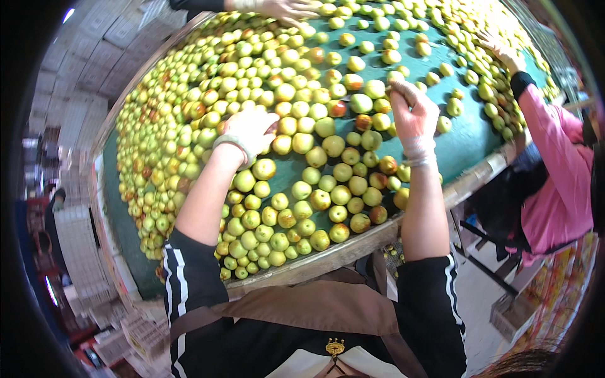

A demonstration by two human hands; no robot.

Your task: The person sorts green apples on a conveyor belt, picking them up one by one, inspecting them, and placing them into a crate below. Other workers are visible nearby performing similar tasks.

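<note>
Many yellow-green jujubes (321, 200), some with red-brown patches, lie loose on a green sorting table (472, 146). My left hand (250, 127) is palm down among them at centre left, with a pale bangle at the wrist. Its fingers curl down, and whether a fruit is under them is hidden. My right hand (415, 111) is raised over the table with its fingers curled in. One jujube (395, 76) shows right at its fingertips, but I cannot tell whether it is gripped or lies behind. Both hands seem to wear thin pale gloves.
A wooden rim (326, 260) edges the table in front of me. Another person's hand (286, 10) reaches in at the top. At right, a person in a pink sleeve (543, 127) reaches onto the table. Stacked cartons (97, 61) and crates (146, 333) stand at left.
</note>
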